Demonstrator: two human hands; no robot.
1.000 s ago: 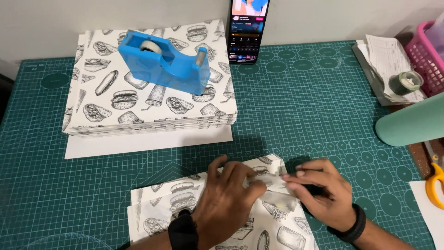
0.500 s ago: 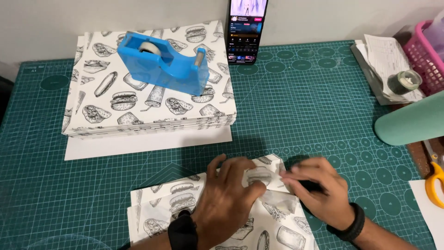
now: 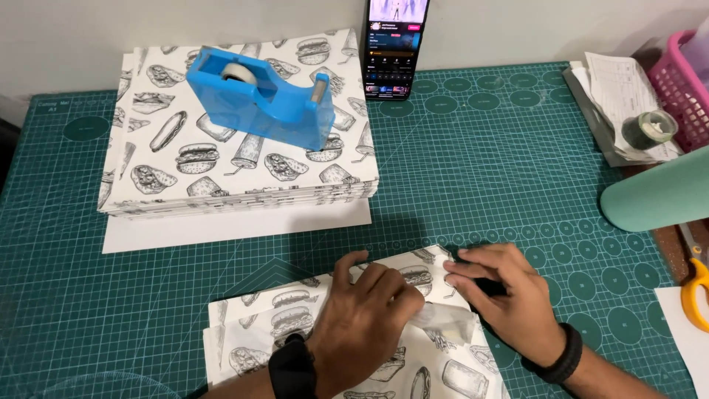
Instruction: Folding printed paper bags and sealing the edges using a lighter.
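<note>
Mat: the dark green gridded cutting mat [image 3: 517, 185] covers the desk under everything you see.
Paper stack: at the far left lies a thick stack of white sheets printed with black fast-food drawings [image 3: 185, 170], resting on a plain white sheet [image 3: 236, 225] that sticks out along its near edge.
Dispenser: a bright blue plastic tape dispenser with a clear roll [image 3: 262, 100] stands on top of that stack.
Phone: a black smartphone with a lit screen [image 3: 391, 48] leans upright against the wall, just right of the stack.
Your left hand: your left hand [image 3: 369, 325] lies palm down on the folded white food-print paper packet [image 3: 295, 336] near the mat's front edge, fingers spread flat and pressing it. It closes on nothing. A black watch [image 3: 293, 367] sits on that wrist.
Packet: it lies at the bottom centre, under both your hands, well apart from the stack.
Your right hand: your right hand [image 3: 509, 299] rests on the packet's right end, fingertips bent onto the folded corner. A piece of clear tape [image 3: 447, 321] lies between your hands, but whether you pinch it cannot be told. A black band [image 3: 561, 355] circles this wrist.
Right edge: a small tape roll [image 3: 648, 129] sits on loose papers [image 3: 620, 89], beside a pink basket [image 3: 676, 89]. Nearer you lie a mint-green cylinder [image 3: 657, 196] and yellow-handled scissors [image 3: 694, 292].
</note>
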